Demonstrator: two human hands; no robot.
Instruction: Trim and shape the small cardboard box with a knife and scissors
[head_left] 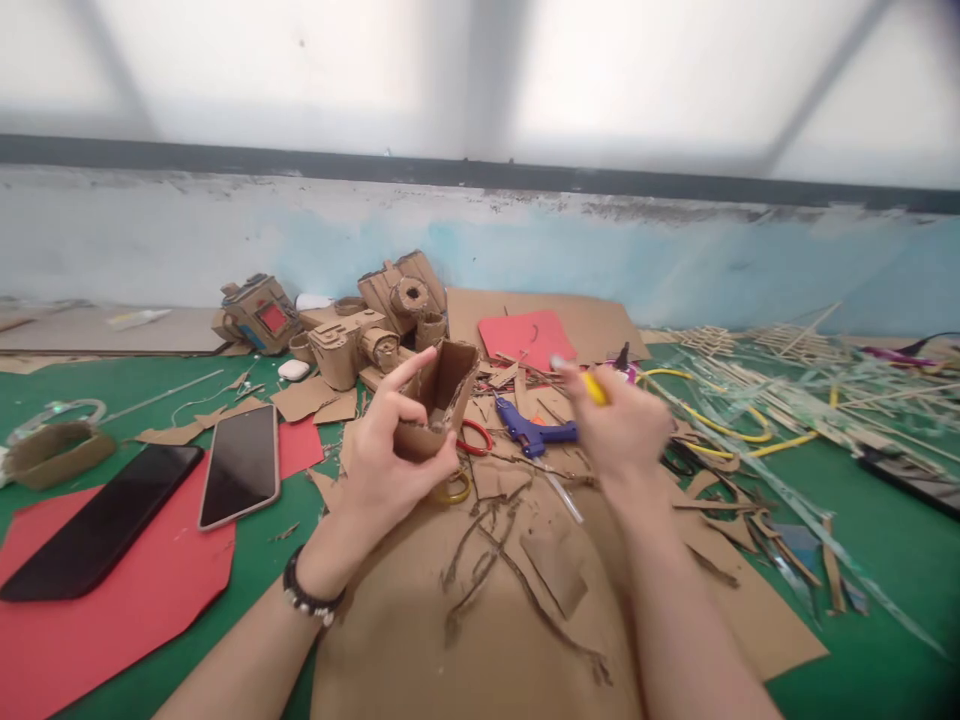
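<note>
Fingers point(405, 372) of the left hand point(379, 470) clasp an open-topped cardboard box point(448, 385) over the surface point(251, 560), walls up, top unclosed. At three o'clock the right hand point(622, 430) grips a blurred yellow tool point(595, 388) near the glue gun point(534, 432).

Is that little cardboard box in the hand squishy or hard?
Probably light: the left hand holds the cardboard box up between thumb and fingers. Its thin, open-topped walls would likely bend if squeezed. Being flat-sided, it probably won't roll. The right hand grips a yellow tool, apart from it.
</note>
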